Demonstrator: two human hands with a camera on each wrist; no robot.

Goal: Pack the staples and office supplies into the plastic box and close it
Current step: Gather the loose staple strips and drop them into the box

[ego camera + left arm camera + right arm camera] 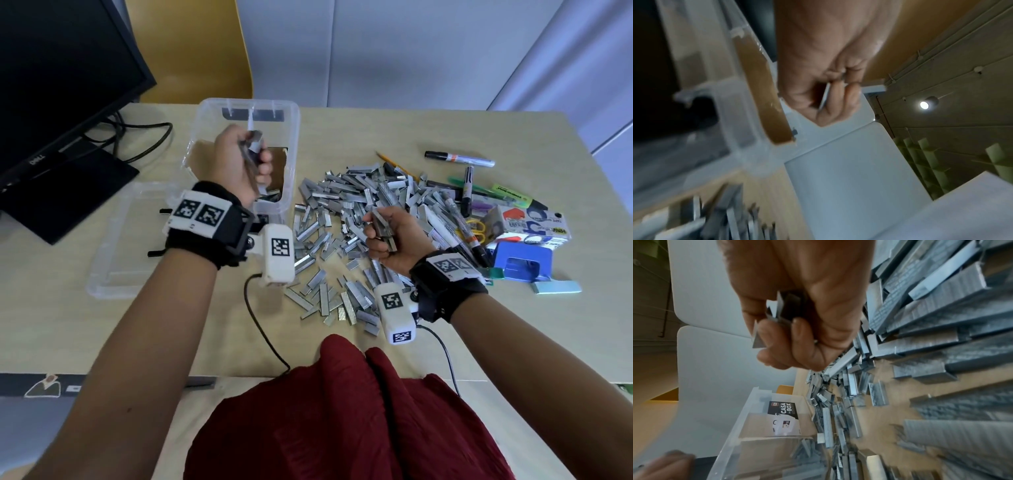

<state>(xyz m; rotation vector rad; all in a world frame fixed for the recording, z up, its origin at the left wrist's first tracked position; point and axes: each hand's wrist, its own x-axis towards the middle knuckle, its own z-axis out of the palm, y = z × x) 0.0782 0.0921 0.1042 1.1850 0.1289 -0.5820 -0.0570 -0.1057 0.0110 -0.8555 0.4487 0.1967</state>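
Note:
A clear plastic box (293,137) stands open on the table with some staple strips in its bottom. My left hand (246,157) hovers over the box, fingers curled round a bunch of staple strips (252,144); the left wrist view shows the same fist (826,91). A big heap of loose staple strips (346,219) lies right of the box. My right hand (387,233) is above that heap and grips a handful of strips (783,309). The box (760,426) appears beside the heap in the right wrist view.
The clear lid (116,240) lies flat left of the box. Markers (459,158), a highlighter, scissors, a printed carton (527,222) and a blue hole punch (520,263) sit at the right. A black monitor (51,102) with cables stands at the far left.

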